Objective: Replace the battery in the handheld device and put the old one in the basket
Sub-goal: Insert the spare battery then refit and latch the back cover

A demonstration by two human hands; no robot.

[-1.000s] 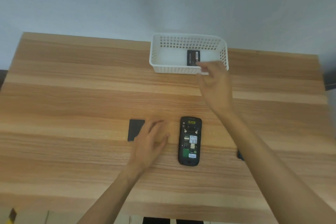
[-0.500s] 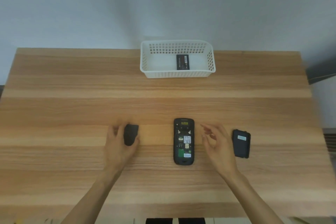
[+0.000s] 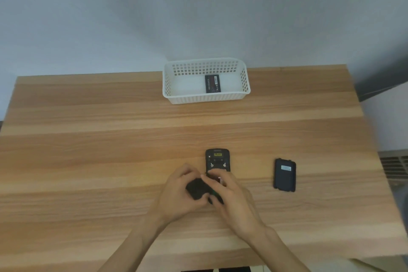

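Note:
The black handheld device (image 3: 217,159) lies back-up near the table's front, its lower half hidden by my hands. My left hand (image 3: 176,194) grips a black battery (image 3: 197,187) just left of the device's open compartment. My right hand (image 3: 229,196) is over the device's lower part, fingertips touching the battery's right edge. The old black battery (image 3: 212,83) lies inside the white plastic basket (image 3: 207,97) at the table's far edge. The device's black back cover (image 3: 284,175) rests on the table to the right.
The wooden table (image 3: 110,139) ends at a grey wall behind the basket. A grey ledge and a vent (image 3: 395,165) sit beyond the right edge.
My left hand has carried the new battery from the left over to the device. My right hand has moved in over the device's lower half and met the battery.

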